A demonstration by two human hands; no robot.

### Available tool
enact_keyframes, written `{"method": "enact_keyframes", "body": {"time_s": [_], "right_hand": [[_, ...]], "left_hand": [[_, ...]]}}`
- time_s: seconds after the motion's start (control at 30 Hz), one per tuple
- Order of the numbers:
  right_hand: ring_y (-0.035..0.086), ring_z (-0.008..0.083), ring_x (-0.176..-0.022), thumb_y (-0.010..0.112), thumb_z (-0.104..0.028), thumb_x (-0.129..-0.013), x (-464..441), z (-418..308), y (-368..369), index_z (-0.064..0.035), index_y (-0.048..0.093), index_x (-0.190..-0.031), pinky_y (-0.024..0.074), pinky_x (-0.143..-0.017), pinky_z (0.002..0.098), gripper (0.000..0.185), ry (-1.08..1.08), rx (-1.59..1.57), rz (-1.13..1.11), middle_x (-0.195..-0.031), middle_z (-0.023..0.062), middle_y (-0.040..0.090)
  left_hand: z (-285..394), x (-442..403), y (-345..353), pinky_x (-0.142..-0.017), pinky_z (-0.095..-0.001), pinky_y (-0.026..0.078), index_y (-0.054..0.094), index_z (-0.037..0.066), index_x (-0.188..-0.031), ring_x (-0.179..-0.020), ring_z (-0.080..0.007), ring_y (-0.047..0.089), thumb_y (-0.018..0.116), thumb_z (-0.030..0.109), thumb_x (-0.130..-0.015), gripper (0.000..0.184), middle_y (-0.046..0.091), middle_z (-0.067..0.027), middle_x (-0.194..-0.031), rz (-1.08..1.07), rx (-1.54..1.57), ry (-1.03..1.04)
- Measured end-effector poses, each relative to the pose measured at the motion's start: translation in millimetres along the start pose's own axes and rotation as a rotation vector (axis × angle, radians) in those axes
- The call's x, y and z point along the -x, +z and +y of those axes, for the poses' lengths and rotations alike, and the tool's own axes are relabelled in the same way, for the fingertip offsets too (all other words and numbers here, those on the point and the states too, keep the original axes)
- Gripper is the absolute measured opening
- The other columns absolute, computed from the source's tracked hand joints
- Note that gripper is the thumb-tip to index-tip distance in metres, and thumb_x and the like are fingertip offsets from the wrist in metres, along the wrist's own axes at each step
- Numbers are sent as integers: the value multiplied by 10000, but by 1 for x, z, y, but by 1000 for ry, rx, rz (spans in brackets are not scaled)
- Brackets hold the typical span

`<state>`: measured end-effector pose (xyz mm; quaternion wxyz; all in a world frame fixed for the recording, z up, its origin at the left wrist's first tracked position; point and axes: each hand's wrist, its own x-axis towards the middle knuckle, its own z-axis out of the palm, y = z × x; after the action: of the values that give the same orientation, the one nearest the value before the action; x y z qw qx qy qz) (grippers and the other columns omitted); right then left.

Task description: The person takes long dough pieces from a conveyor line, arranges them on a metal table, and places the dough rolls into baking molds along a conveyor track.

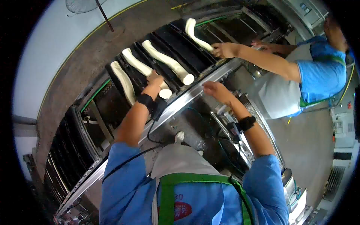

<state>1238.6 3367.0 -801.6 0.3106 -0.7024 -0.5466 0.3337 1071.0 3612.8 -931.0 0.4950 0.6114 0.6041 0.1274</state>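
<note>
Several long, cream-white, dough-like rolls lie across black trays on a conveyor. My left hand [154, 80] has its fingers curved over the lower part of one roll [137, 63], whose cut-looking round end shows just below the hand. A slightly bent roll [122, 80] lies to its left, and a thicker roll [167, 62] to its right. My right hand [214, 90] is in the air by the conveyor's metal rail [191, 93], nothing in it, fingers loosely bent and apart. Dark bands with cables are on both my wrists.
To the right, a co-worker's hand [224, 50] touches the lower end of another roll [195, 36]. Black slats [69, 150] of the conveyor run toward the lower left. A metal machine [240, 131] stands by my right arm. A fan [84, 4] is beyond the conveyor.
</note>
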Motion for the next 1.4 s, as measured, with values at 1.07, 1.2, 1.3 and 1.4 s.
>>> {"method": "enact_keyframes", "body": {"time_s": [1.07, 1.2, 1.3, 1.4], "right_hand": [[377, 328, -1077, 615, -140, -636, 556, 262, -1, -51, 416, -1139, 298, -912, 407, 548, 875, 726, 610, -1161, 163, 415], [399, 285, -1052, 618, -219, -625, 511, 217, -35, -59, 407, -1153, 318, -900, 364, 591, 1213, 814, 333, -1134, 161, 420], [395, 270, -1061, 619, -234, -638, 523, 198, -41, -53, 388, -1165, 318, -900, 360, 604, 1117, 624, 534, -1142, 145, 415], [390, 254, -1069, 620, -250, -651, 574, 165, -59, -47, 369, -1178, 318, -900, 356, 618, 936, 279, 805, -1150, 129, 410]], "left_hand": [[-59, 142, -158, -843, -410, 350, 478, 107, -1112, -993, -327, 466, 565, 240, -717, 426, 472, -152, -1132, -198, -829, 716], [-22, 119, -119, -732, -428, 409, 548, 212, -969, -925, -282, 518, 502, 229, -730, 244, 575, -80, -939, -244, -1189, 549], [-41, 88, -127, -721, -412, 416, 561, 226, -912, -910, -258, 531, 486, 240, -740, 187, 577, -48, -934, -311, -1182, 521], [-34, 164, -131, -704, -404, 424, 563, 193, -848, -895, -246, 538, 473, 235, -743, 145, 581, -31, -926, -254, -1148, 569]]}}
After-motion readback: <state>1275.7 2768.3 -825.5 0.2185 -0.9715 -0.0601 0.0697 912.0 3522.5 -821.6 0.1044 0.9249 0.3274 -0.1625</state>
